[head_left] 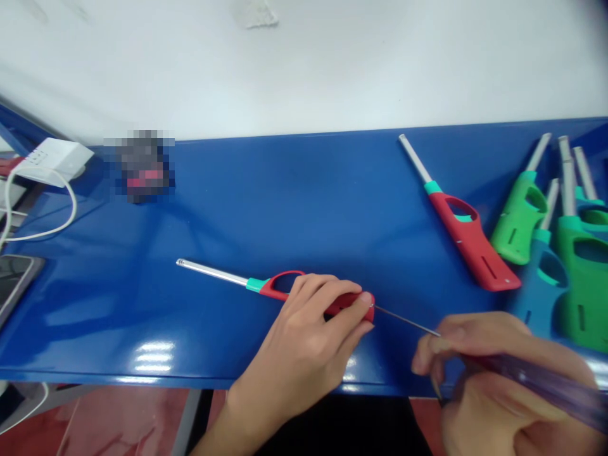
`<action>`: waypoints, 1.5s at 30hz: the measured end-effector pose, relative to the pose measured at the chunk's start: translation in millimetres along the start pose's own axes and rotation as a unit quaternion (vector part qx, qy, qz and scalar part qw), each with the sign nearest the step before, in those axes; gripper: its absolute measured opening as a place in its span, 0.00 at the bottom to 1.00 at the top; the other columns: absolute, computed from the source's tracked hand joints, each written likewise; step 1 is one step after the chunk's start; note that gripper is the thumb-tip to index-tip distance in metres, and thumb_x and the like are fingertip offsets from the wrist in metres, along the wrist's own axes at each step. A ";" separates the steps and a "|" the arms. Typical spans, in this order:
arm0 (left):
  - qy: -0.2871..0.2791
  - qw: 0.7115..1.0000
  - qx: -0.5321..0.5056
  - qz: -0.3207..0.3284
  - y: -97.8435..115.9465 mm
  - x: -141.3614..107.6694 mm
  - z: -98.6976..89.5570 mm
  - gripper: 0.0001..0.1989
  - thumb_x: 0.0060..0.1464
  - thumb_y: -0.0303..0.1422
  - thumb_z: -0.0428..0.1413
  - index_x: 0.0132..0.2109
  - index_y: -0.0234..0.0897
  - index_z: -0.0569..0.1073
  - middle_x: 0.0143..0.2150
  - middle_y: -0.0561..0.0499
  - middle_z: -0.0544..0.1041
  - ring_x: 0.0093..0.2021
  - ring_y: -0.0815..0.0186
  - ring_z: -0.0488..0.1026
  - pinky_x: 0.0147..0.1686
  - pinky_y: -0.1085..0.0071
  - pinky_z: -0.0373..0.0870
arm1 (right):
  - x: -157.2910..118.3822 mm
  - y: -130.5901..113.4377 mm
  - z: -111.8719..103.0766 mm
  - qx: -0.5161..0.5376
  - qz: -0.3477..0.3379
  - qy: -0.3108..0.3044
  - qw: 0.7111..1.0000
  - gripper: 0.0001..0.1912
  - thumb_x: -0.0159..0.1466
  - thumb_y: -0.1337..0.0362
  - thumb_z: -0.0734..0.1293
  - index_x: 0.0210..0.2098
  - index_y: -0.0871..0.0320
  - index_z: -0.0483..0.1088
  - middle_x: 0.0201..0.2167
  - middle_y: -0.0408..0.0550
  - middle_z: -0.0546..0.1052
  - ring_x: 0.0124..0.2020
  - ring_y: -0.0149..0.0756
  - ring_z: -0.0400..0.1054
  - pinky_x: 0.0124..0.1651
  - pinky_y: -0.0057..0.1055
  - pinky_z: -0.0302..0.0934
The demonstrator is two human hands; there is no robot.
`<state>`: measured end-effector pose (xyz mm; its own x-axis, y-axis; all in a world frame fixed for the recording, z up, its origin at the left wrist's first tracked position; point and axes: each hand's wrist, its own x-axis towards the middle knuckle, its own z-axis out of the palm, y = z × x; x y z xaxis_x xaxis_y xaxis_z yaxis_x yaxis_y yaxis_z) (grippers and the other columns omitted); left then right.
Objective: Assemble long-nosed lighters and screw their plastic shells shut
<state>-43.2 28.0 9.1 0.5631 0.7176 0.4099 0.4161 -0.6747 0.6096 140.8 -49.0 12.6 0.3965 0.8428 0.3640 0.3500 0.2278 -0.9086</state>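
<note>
My left hand (313,335) is closed around the red handle of a long-nosed gas lighter (280,286), pressing it near the table's front edge. Its silver tube points left, with a teal collar where it joins the handle. In my right hand (513,380) is a screwdriver (536,377) with a translucent purple handle, blurred at the right. The thin metal shaft reaches left, and its tip meets or nearly meets the butt end of the lighter, by my left fingertips. Whether the tip sits inside the lighter, I cannot tell.
On the blue table (294,190) lies another red lighter (468,240). Several green and blue lighters (520,218) crowd the right end. At left are a pixelated dark object (145,166), a white box (57,161) with a cable and a phone (16,278). A white wall stands behind.
</note>
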 end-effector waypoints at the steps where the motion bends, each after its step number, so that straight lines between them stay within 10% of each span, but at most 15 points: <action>1: 0.000 1.000 0.000 -0.001 0.5 0.1 0.2 0.09 0.75 0.28 0.56 0.57 0.34 0.79 0.53 0.44 0.82 0.52 0.59 0.76 0.54 0.54 0.79 | 0.3 -0.6 0.5 -0.008 -0.001 -0.004 1.000 0.12 0.76 0.55 0.69 0.40 0.56 0.78 0.32 0.45 0.77 0.27 0.34 0.74 0.25 0.32 0.70; 45: -0.003 1.000 -0.011 0.004 -2.0 -3.1 3.9 0.10 0.73 0.27 0.58 0.57 0.32 0.79 0.54 0.45 0.81 0.53 0.59 0.75 0.57 0.57 0.73 | 21.4 -20.6 14.2 -0.101 -0.044 -0.055 0.992 0.13 0.80 0.59 0.62 0.40 0.54 0.72 0.32 0.41 0.74 0.30 0.24 0.70 0.31 0.24 0.65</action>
<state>-43.1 26.5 3.9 0.5698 0.7116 0.4110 0.3964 -0.6761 0.6211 130.1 -28.7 36.2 0.2669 0.8744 0.4051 0.5466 0.2089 -0.8109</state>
